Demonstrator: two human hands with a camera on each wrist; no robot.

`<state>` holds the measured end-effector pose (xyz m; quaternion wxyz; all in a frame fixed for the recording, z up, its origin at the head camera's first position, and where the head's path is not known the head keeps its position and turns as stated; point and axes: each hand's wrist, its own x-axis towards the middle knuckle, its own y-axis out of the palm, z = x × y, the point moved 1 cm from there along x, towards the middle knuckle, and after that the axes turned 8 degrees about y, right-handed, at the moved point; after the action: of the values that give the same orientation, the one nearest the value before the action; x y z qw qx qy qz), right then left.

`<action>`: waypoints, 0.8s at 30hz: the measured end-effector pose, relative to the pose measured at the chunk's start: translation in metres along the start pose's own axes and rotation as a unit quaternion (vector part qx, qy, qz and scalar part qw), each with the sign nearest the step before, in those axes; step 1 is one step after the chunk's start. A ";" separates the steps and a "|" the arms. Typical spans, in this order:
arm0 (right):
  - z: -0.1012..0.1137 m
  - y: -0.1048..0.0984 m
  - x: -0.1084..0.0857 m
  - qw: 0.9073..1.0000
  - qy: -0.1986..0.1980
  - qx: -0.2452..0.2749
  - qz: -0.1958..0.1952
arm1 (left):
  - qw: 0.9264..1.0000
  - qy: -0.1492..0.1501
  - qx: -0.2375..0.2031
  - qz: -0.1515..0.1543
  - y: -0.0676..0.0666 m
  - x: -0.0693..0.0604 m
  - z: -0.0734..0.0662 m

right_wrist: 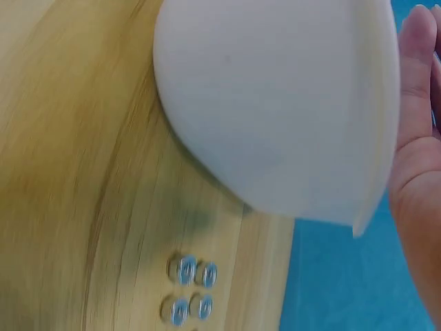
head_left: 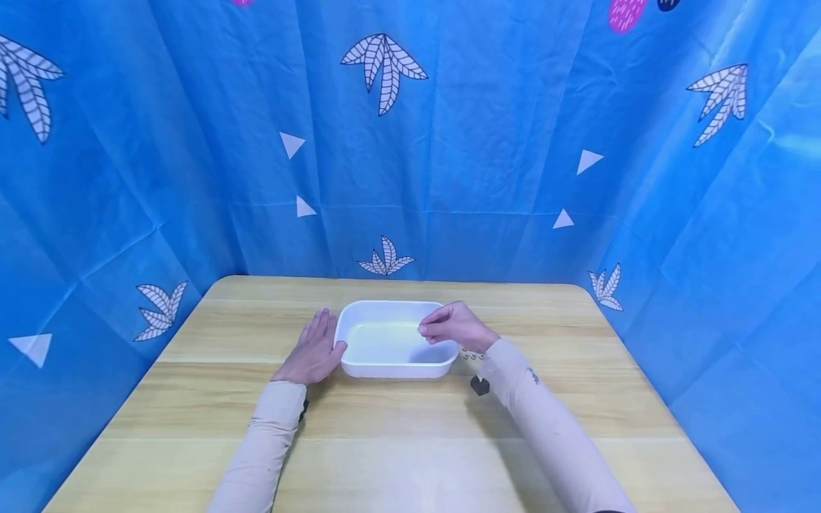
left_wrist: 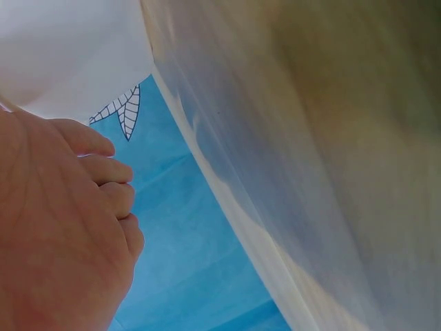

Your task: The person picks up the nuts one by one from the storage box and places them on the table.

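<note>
A white plastic tub (head_left: 398, 369) stands on the wooden table. My left hand (head_left: 316, 350) holds its left side, the fingers straight along the outer wall and the thumb over the rim. In the left wrist view, that hand's palm (left_wrist: 69, 234) shows below the tub wall (left_wrist: 76, 55). Above the tub's right part is my right hand (head_left: 457, 326), its thumb and fingertips brought together; whether anything is between them is too small to tell. Several small round silver metal pieces (right_wrist: 182, 269) lie on the table right of the tub, partly hidden by the right wrist in the head view.
A small black angular thing (head_left: 479, 385) lies by the right forearm. The wooden table (head_left: 410, 456) extends around the tub. Blue patterned curtain (head_left: 385, 178) hangs behind the table and along both sides.
</note>
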<state>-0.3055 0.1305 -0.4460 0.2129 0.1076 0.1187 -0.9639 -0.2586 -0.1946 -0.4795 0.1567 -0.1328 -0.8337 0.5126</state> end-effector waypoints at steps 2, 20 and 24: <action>-0.001 -0.004 -0.003 1.000 -0.004 -0.001 -0.001 | 1.000 0.001 0.002 -0.001 0.000 0.000 0.000; -0.016 -0.046 -0.027 0.999 0.010 -0.010 -0.036 | 1.000 0.006 0.005 -0.004 0.000 -0.001 -0.002; -0.024 -0.057 -0.033 0.999 0.009 -0.013 -0.040 | 1.000 0.007 0.002 -0.005 -0.001 -0.001 -0.002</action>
<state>-0.2971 0.1996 -0.4495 0.1748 0.1090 0.1369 -0.9689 -0.2568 -0.1940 -0.4776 0.1654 -0.1325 -0.8321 0.5125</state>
